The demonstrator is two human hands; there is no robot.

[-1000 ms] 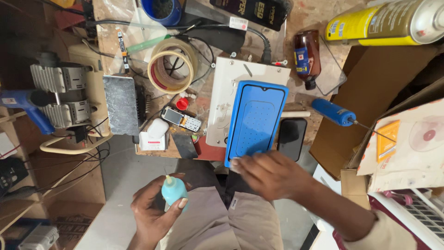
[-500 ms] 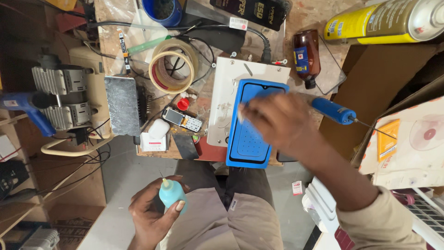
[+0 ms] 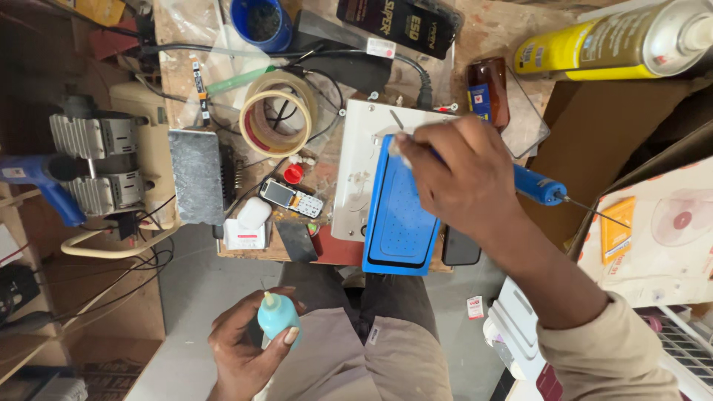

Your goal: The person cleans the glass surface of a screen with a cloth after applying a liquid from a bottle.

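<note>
Cluttered surface (image 3: 186,82) carries a blue mat (image 3: 401,215). Right hand (image 3: 453,174) pinches something small over it. Left hand (image 3: 249,345) grips a teal bottle (image 3: 276,318).

We see a matt blue rubbery mat (image 3: 401,223) dotted with small holes, lying on a smooth white plate (image 3: 356,178). The small dropper bottle (image 3: 276,318) looks like soft turquoise plastic. The tabletop (image 3: 512,30) is rough, worn wood. The tape roll (image 3: 278,122) is glossy.

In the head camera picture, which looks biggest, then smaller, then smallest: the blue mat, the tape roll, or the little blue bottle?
1. Blue mat, largest.
2. Tape roll.
3. Blue bottle in the left hand, smallest, though it sits nearer the camera than the other two.
</note>
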